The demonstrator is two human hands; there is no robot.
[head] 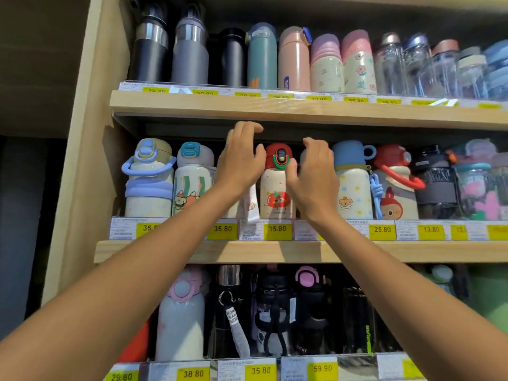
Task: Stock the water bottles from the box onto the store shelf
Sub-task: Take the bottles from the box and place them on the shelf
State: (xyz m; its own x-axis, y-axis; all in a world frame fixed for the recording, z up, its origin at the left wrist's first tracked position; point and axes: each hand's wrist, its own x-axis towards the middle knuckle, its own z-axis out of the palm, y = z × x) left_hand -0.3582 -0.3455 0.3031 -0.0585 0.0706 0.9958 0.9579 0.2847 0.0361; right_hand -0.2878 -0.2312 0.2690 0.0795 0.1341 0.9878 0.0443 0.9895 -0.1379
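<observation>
Both arms stretched up to the middle shelf [275,251], left hand [242,160] and right hand [313,177] flanking the red-capped bottle [276,188] standing upright there — left fingers [247,128] loosely spread, gripping nothing, right fingers [312,143] curled, any hold unclear

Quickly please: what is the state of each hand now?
Left hand: open, fingers loosely curved, holding nothing.
Right hand: beside the red-lidded bottle; grip cannot be told.

Bright, soft focus, shelf [302,251] bowed at edges, dim left side
</observation>
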